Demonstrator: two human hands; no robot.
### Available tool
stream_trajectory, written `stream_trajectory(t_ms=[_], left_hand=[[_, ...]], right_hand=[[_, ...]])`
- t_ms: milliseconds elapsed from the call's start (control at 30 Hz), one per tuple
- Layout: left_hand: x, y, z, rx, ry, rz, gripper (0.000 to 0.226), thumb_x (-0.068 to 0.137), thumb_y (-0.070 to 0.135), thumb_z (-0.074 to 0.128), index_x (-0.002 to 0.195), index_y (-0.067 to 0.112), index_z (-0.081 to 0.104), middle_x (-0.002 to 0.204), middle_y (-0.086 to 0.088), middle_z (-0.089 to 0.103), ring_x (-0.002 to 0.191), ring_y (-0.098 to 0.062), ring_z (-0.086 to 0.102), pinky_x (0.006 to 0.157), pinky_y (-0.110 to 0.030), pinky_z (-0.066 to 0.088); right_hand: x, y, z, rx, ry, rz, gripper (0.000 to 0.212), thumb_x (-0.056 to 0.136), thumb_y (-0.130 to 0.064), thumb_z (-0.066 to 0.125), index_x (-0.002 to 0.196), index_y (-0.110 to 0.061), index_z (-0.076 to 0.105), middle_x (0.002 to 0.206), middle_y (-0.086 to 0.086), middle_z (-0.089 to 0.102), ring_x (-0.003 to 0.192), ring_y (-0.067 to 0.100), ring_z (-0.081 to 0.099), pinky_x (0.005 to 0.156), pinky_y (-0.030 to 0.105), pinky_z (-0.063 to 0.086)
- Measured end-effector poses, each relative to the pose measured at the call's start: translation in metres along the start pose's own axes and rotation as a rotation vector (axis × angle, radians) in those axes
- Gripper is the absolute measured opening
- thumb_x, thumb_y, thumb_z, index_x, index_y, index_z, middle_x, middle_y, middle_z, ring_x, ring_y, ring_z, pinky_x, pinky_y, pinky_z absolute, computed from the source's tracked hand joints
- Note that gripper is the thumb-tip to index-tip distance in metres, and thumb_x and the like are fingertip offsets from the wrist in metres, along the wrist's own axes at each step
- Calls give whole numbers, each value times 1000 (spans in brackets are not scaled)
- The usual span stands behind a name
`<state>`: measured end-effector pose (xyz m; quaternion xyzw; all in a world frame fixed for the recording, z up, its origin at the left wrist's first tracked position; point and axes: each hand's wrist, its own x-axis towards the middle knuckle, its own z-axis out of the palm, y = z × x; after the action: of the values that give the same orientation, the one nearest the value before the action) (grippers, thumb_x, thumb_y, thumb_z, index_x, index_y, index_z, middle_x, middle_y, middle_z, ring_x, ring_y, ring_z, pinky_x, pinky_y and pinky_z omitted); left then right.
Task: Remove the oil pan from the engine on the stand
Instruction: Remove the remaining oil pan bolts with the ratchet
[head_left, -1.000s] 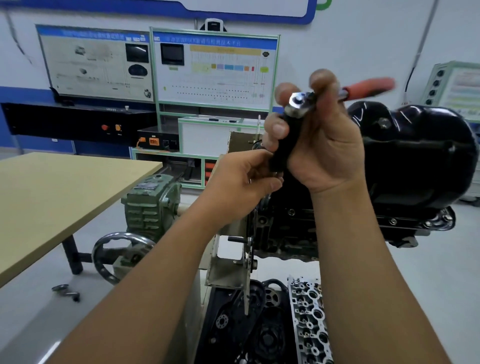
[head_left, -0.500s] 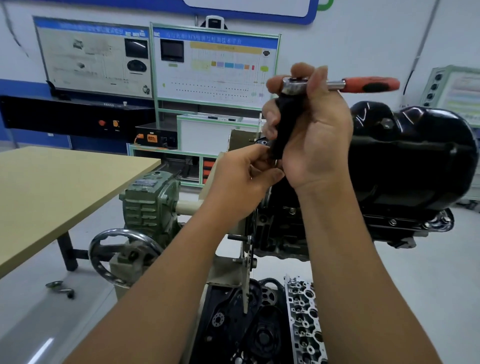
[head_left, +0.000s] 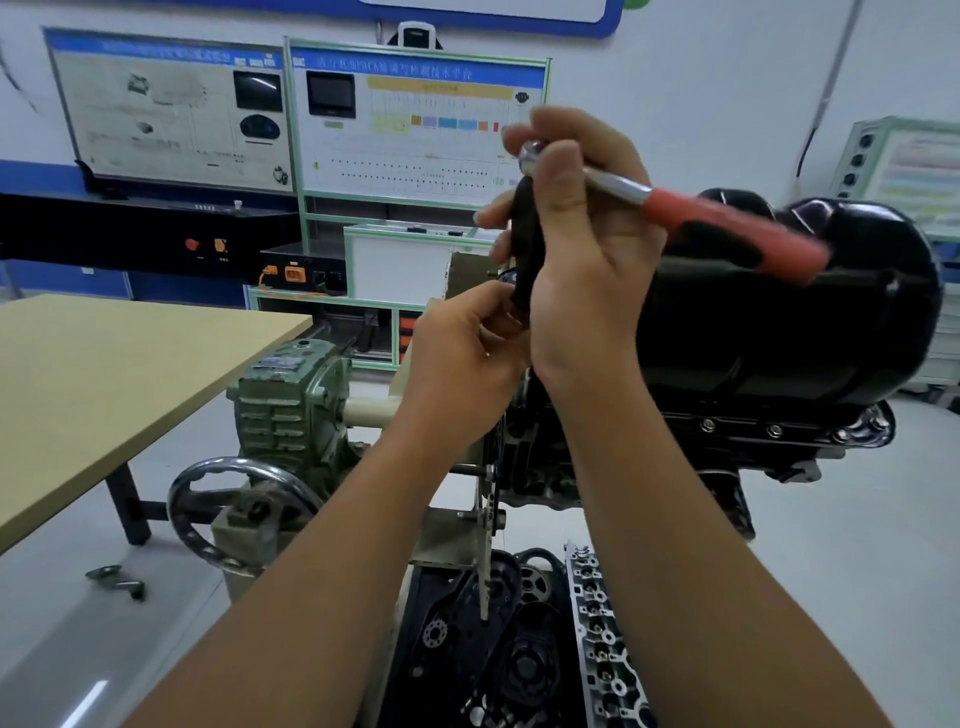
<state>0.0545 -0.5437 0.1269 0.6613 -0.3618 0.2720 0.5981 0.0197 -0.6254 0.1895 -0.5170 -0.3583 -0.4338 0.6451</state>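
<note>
A: Oil pan (head_left: 779, 312), glossy black, is sitting bolted on the upturned engine (head_left: 545, 457) on the stand (head_left: 291, 410), right of centre.

B: What are the hands doing?

A: Right hand (head_left: 582, 249) is gripping a red-handled ratchet (head_left: 675, 208) at its head. Left hand (head_left: 462, 358) is pinching the black socket's (head_left: 522, 249) lower end.

B: Any risk?

A: If the pinch is slipping, the socket is likely dropping among parts below.
</note>
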Motion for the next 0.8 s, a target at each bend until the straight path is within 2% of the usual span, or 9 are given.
stream_trajectory(t_ms=[133, 267, 367, 467, 533, 600, 667, 800], left_hand=[[2, -2, 3, -27, -70, -33, 17, 85, 4, 79, 89, 17, 70, 71, -6, 64, 59, -13, 50, 58, -28, 44], [3, -3, 4, 30, -139, -49, 33, 86, 2, 79, 80, 30, 63, 71, 9, 58, 60, -3, 49, 63, -22, 45], [3, -2, 5, -2, -105, -75, 31, 86, 0, 78, 78, 26, 63, 65, 11, 55, 53, -3, 47, 55, -19, 42], [3, -1, 6, -24, -45, -78, 34, 84, -8, 75, 75, 22, 65, 61, 1, 58, 51, -7, 46, 51, -23, 40], [2, -2, 4, 4, -36, -54, 41, 83, -12, 73, 71, 27, 64, 62, 0, 62, 52, -11, 48, 52, -25, 40], [3, -4, 1, -5, -77, -62, 27, 84, -9, 73, 77, 16, 68, 65, -6, 63, 54, -14, 49, 54, -27, 41], [4, -4, -2, -32, -115, -85, 18, 88, -3, 75, 82, 12, 68, 67, -10, 61, 56, -13, 46, 56, -28, 42], [4, -4, -1, -2, -186, -58, 32, 89, -1, 75, 77, 25, 61, 69, 4, 57, 59, -3, 46, 61, -19, 41]], right_hand=[[12, -7, -15, 248, 34, 272, 26, 111, -26, 38, 110, -7, 56, 96, 12, 68, 59, 23, 50, 49, 29, 37], [19, -11, -36, 495, -61, 466, 34, 109, -37, 29, 103, -15, 53, 87, 6, 63, 53, 18, 44, 51, 29, 23], [19, -10, -34, 430, -47, 401, 27, 111, -28, 33, 102, -13, 54, 95, 11, 66, 61, 22, 52, 53, 29, 34], [7, -3, -11, 16, 40, 85, 9, 105, -12, 52, 103, -9, 60, 105, 20, 65, 69, 28, 61, 53, 31, 45], [0, 1, 2, -138, 104, -39, 8, 104, -12, 54, 107, -9, 61, 103, 20, 65, 68, 29, 61, 52, 30, 46], [1, -1, 0, -37, 126, 51, 15, 107, -16, 49, 113, -6, 59, 105, 19, 67, 64, 27, 57, 48, 31, 42], [9, -5, -10, 153, 55, 196, 22, 109, -22, 42, 114, -5, 56, 105, 18, 68, 62, 26, 54, 49, 31, 40], [13, -11, -29, 429, -52, 364, 34, 111, -30, 29, 104, -10, 55, 97, 14, 70, 56, 24, 53, 50, 28, 36]])
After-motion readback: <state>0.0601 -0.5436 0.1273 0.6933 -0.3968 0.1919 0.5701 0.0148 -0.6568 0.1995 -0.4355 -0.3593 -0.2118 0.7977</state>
